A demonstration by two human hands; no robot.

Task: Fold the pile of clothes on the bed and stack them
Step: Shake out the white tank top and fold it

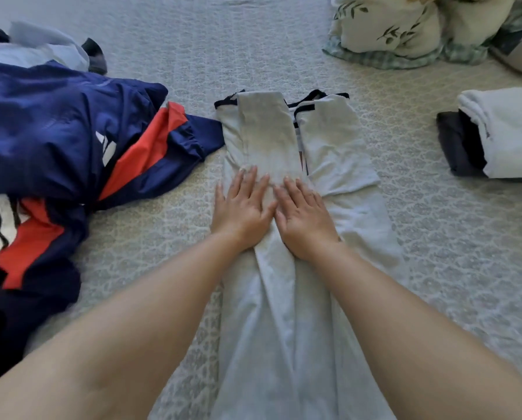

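Left hand (243, 207) and right hand (305, 218) press flat on white shirt (329, 147).

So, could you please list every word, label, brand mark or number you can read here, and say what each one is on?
No readable words or numbers appear anywhere.
Navy and red windbreaker jacket: a white three-bar logo, with no lettering visible beside it.
Pale grey T-shirt with black trim, under both flat hands: a sliver of a print shows in the fold, too hidden to read.
Folded white and dark clothes stack: no text visible.
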